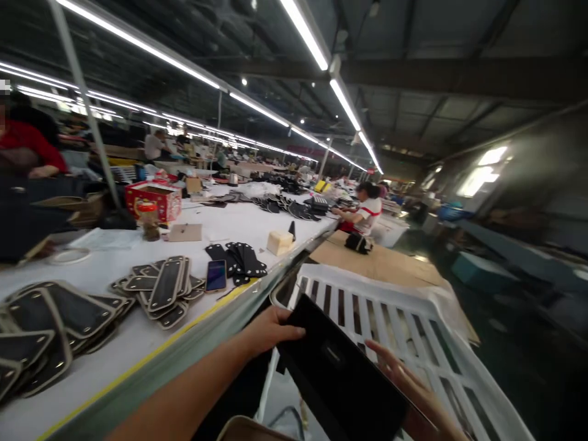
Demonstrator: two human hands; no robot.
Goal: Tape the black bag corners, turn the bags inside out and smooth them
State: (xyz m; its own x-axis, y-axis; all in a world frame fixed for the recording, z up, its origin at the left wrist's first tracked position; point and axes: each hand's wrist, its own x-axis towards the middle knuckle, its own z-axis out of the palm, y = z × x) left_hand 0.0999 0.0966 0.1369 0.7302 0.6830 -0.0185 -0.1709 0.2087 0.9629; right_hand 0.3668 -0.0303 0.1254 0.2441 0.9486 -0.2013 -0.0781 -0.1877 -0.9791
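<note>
A black rectangular panel (331,373), with a small plate near its middle, is held tilted in front of me over a white slatted crate (367,312). My left hand (271,331) grips its upper left corner, thumb on the face and fingers partly hidden behind. Along the right edge, my right hand (404,380) holds the panel from the side, its forefinger stretched out; the thumb is not visible. The panel's lower end is dark and blurred. Below it shows a light-edged brown piece (252,429), cut off by the frame.
On the white table (220,214) at left lie stacks of dark pieces with pale edging (68,318), a phone (215,275), black cut pieces (239,260), a pale block (280,242), a jar (149,222) and a red box (154,201). Cardboard (381,257) lies behind the crate. A co-worker (365,211) sits beyond.
</note>
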